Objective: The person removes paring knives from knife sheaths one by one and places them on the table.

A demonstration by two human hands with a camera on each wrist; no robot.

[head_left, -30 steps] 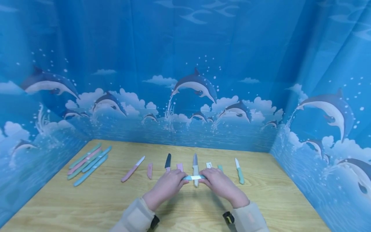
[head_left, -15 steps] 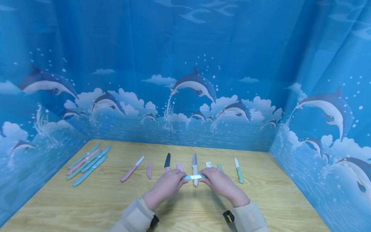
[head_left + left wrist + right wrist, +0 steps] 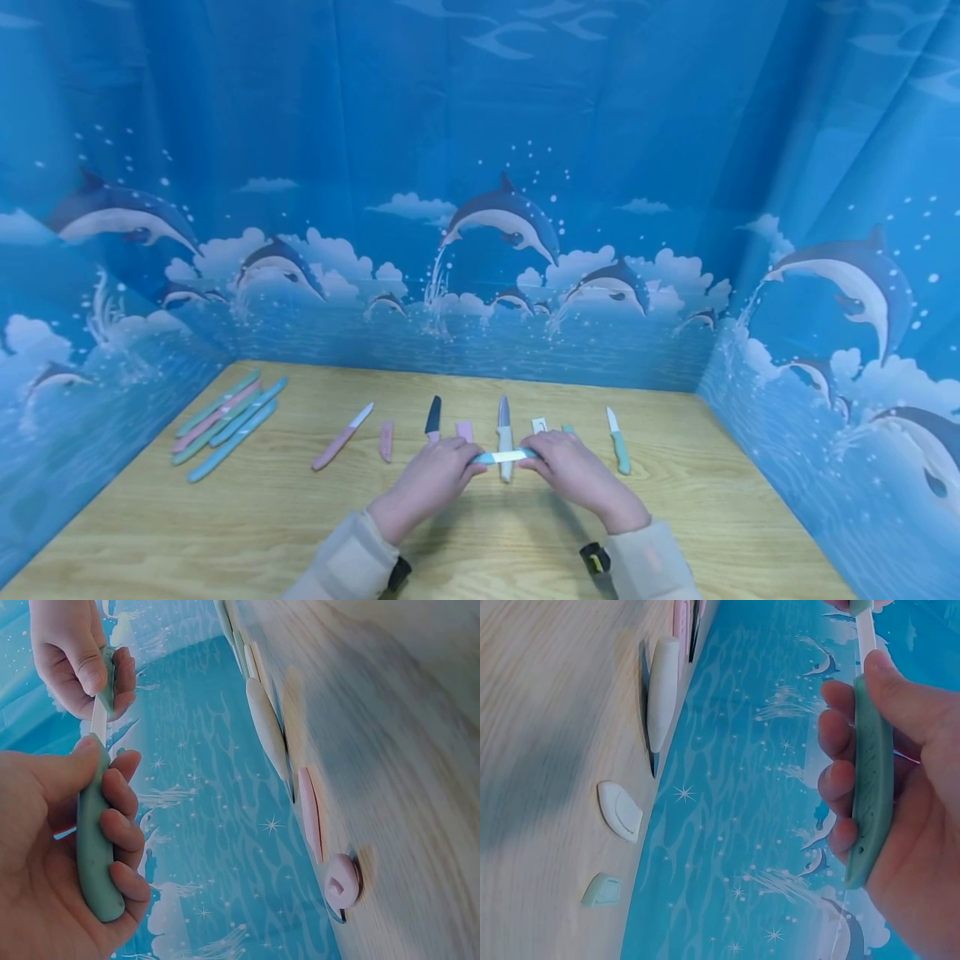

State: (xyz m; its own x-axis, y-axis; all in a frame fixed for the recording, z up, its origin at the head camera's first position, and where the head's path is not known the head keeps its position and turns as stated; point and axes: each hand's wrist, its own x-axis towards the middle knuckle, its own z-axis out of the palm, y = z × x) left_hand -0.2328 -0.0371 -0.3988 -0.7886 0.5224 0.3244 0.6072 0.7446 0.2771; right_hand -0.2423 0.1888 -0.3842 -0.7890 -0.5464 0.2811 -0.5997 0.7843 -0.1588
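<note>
Above the table, my left hand (image 3: 433,479) grips the teal handle of a small knife (image 3: 96,840), fingers curled round it. My right hand (image 3: 577,475) holds the knife's teal sheath (image 3: 874,772), marked with small holes and embossing. A length of pale blade shows bare between handle and sheath; whether the tip sits inside the sheath is hidden. Beneath the hands lies a white-handled knife (image 3: 506,437) with a grey blade. A black-bladed knife (image 3: 435,414) and a pink sheath (image 3: 465,431) are just beyond the left hand. Past the right hand are a white sheath (image 3: 539,425) and a green sheath (image 3: 602,890).
Several slim teal, green and pink knives (image 3: 232,454) are heaped at the table's left. A pink knife (image 3: 336,448) and pink sheath (image 3: 386,442) lie left of the hands, a green-handled knife (image 3: 619,450) to the right. A dolphin-print curtain (image 3: 480,333) borders the wooden table (image 3: 225,542).
My right hand has shifted slightly right and up with the sheath, so a little more blade may show. The left hand and the things on the table stay put.
</note>
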